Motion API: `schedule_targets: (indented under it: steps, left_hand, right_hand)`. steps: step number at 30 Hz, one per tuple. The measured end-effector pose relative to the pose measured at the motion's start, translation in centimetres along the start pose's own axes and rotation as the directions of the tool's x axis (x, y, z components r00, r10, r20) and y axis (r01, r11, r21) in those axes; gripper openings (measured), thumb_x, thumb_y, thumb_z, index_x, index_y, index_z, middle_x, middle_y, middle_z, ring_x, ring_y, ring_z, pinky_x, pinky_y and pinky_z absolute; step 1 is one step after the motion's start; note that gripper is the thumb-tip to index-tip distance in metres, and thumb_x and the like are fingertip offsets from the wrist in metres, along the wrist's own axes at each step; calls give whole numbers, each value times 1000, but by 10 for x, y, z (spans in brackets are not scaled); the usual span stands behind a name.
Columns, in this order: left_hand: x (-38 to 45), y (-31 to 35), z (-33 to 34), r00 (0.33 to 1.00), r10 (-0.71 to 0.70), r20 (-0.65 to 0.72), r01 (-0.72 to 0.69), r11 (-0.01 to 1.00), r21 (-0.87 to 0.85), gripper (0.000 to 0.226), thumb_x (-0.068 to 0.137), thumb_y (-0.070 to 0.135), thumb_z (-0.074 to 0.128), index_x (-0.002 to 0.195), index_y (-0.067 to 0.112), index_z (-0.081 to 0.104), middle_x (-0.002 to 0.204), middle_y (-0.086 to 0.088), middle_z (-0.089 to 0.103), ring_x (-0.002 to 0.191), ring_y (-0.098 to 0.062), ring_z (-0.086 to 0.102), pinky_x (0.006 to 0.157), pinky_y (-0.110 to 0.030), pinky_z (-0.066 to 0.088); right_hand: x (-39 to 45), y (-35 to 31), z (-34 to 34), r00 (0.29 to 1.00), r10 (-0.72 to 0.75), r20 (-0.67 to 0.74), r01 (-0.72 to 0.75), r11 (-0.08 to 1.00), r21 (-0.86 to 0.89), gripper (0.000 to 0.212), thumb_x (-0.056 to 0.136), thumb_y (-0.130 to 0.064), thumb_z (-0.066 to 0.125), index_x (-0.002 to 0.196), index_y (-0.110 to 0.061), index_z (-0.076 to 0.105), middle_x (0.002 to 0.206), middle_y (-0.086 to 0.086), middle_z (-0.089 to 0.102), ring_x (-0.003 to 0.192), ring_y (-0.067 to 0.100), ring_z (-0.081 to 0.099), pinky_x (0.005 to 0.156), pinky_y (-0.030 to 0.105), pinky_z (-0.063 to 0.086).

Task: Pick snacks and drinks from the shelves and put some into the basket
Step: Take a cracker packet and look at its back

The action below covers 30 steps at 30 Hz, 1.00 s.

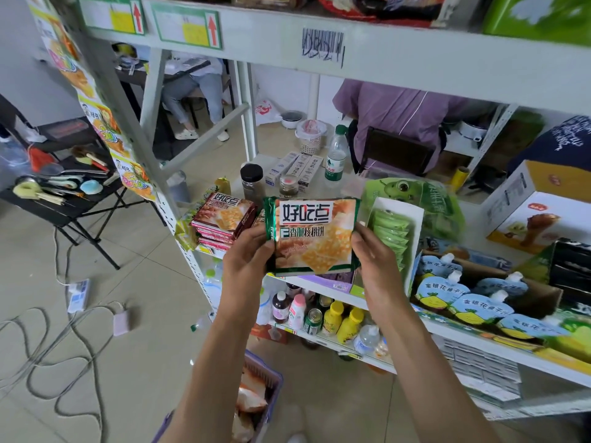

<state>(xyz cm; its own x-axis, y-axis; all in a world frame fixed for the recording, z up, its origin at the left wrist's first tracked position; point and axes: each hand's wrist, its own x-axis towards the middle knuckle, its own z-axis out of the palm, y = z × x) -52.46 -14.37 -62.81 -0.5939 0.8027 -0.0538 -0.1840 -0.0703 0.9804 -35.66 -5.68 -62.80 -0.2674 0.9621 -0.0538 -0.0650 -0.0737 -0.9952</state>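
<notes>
White metal shelving point(319, 284) fills the right and far side of a tiled room, its tiers crowded with goods: a stack of red biscuit packs point(224, 223) at the left end, an open box of green sachets point(391, 238) to the right, pale blue spouted drink pouches point(460, 297) further right, and small bottles and yellow drinks point(343, 321) on the tier below. In front of the shelf, a green cracker packet point(311, 236) is held upright and face-on between both hands: the left hand point(248, 255) grips its left edge with curled fingers, and the right hand point(372, 255) pinches its right edge, thumb in front. The step looks like checking a snack just picked, not yet stowed. The purple basket point(275, 383) sits low and near, on the floor between the forearms, with pale bags already in it. The next move probably calls for lowering the packet straight down and near, clear of the shelf lip, and letting go over the basket's opening.
</notes>
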Motion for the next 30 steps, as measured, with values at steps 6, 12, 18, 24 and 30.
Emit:
schedule_targets:
  steps: [6, 12, 18, 24, 30]
  left_hand:
    - [-11, 3, 4, 999, -10, -39, 10, 1000, -10, 25, 95, -5, 50, 115, 3, 63, 108, -12, 72, 98, -25, 66, 100, -60, 46]
    - [-20, 4, 8, 999, -11, -49, 11, 1000, 0, 24, 96, -4, 51, 116, 3, 63, 110, -13, 72, 103, -31, 66, 99, -62, 46]
    - [-29, 6, 14, 999, -2, -39, 3, 1000, 11, 25, 98, -5, 48, 111, 8, 65, 106, -8, 74, 103, -31, 68, 97, -58, 50]
    - [-36, 11, 16, 999, 35, -22, -35, 999, 4, 38, 97, -1, 51, 122, 26, 58, 115, -1, 71, 101, -21, 70, 79, -42, 58]
    - [-42, 18, 18, 1000, -1, 15, 1, 1000, 16, 29, 101, 2, 45, 109, 17, 69, 122, -9, 66, 100, -26, 69, 86, -42, 59]
  right_hand:
    - [-11, -8, -10, 1000, 0, 12, 0, 1000, -6, 20, 97, -29, 56, 103, -48, 62, 102, -35, 65, 100, -19, 56, 86, 17, 42]
    - [-18, -14, -19, 999, -37, 27, 37, 999, -8, 17, 96, -31, 58, 104, -46, 62, 111, -27, 65, 105, -14, 56, 82, 15, 41]
    - [-22, -16, -27, 997, -82, 3, 82, 996, -15, 14, 93, -33, 62, 100, -44, 67, 106, -24, 71, 108, -2, 62, 94, 23, 45]
    - [-21, -26, -42, 996, -82, 23, 80, 995, 58, 34, 98, -35, 54, 131, -35, 59, 115, -16, 71, 106, 5, 67, 86, 29, 52]
    - [-23, -36, -48, 990, -75, 121, 62, 992, 110, 43, 93, 14, 43, 123, -8, 64, 116, 0, 70, 99, 16, 70, 79, 29, 58]
